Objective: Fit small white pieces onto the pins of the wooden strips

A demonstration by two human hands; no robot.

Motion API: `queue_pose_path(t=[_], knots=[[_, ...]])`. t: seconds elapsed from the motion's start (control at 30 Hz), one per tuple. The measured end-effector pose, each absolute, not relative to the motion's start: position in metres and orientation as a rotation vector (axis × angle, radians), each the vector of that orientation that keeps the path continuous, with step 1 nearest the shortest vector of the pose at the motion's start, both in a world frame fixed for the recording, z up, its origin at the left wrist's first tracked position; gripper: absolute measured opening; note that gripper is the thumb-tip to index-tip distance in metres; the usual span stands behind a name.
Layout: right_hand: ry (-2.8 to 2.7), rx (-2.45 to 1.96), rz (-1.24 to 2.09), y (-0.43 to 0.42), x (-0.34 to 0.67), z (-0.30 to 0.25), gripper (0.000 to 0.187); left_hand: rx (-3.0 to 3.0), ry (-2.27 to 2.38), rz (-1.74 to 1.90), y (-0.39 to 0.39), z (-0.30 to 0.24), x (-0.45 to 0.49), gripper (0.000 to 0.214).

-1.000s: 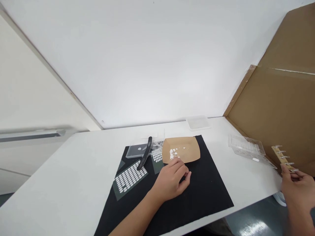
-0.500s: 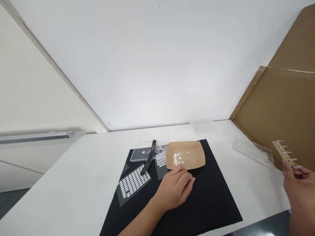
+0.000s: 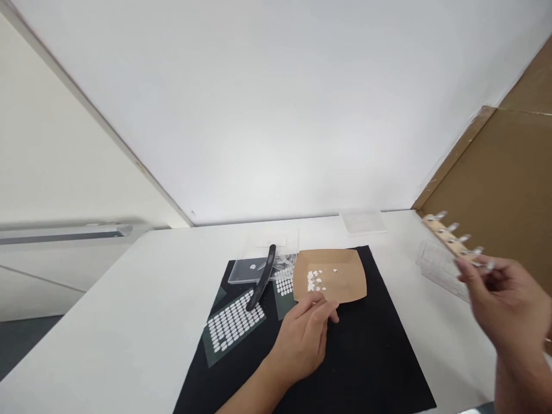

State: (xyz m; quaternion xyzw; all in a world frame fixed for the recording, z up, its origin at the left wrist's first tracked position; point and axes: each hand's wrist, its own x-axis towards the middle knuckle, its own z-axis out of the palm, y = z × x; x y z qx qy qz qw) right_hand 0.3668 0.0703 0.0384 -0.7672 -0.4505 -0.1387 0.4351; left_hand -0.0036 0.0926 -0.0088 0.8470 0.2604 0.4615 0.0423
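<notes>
My right hand [image 3: 506,307] is raised over the table's right side, fingers closed on a wooden strip [image 3: 448,240] that carries several clear nail tips. My left hand [image 3: 307,333] rests on the black mat [image 3: 379,356], fingers curled, its fingertips just in front of the brown paper tray [image 3: 332,276]. Small white pieces [image 3: 317,279] lie in that tray. What the left fingers pinch, if anything, I cannot make out.
A black nail file [image 3: 265,278] lies across a clear case [image 3: 245,269]. Sheets of white adhesive tabs [image 3: 233,319] sit left of the tray. A clear plastic box [image 3: 440,267] and brown cardboard [image 3: 504,178] stand right. A small lid [image 3: 362,221] lies by the wall.
My right hand has lifted the strip of nail tips up and to the left, over the table. The left hand stays put by the tray. The view has shifted slightly.
</notes>
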Motion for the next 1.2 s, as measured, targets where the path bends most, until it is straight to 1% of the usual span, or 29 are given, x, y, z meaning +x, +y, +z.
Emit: queue_pose_path(t=[0.07, 0.1, 0.2, 0.3, 0.37, 0.5, 0.77, 1.0, 1.2], knots=[[-1.291, -1.875, -0.214, 0.087, 0.331, 0.045, 0.065, 2.678, 0.894, 1.432, 0.093, -0.007, -0.005, 0.052], [-1.369, -1.851, -0.127, 0.096, 0.317, 0.044, 0.064, 2.729, 0.956, 1.421, 0.094, -0.005, -0.005, 0.051], [-1.485, -1.776, 0.026, 0.116, 0.294, 0.031, 0.059, 2.834, 1.102, 1.273, 0.097, -0.001, -0.008, 0.034], [-1.486, -1.806, 0.158, 0.127, 0.292, 0.007, 0.054, 2.884, 1.156, 1.054, 0.100, -0.001, -0.010, 0.018], [-1.494, -1.834, 0.234, 0.130, 0.297, -0.009, 0.052, 2.915, 1.180, 0.963, 0.100, -0.004, -0.010, 0.016], [-1.528, -1.865, 0.366, 0.133, 0.301, -0.026, 0.051, 2.941, 1.198, 0.935, 0.101, -0.011, -0.010, 0.010], [-1.514, -1.936, 0.419, 0.139, 0.302, -0.034, 0.050, 2.888, 1.143, 0.922, 0.107, -0.016, -0.016, 0.013], [-1.546, -2.005, 0.462, 0.142, 0.305, -0.039, 0.048, 2.915, 0.938, 0.943, 0.102, -0.008, -0.010, 0.005], [-1.613, -2.061, 0.499, 0.142, 0.302, -0.037, 0.040, 2.928, 0.868, 1.015, 0.100, 0.002, -0.007, 0.014]])
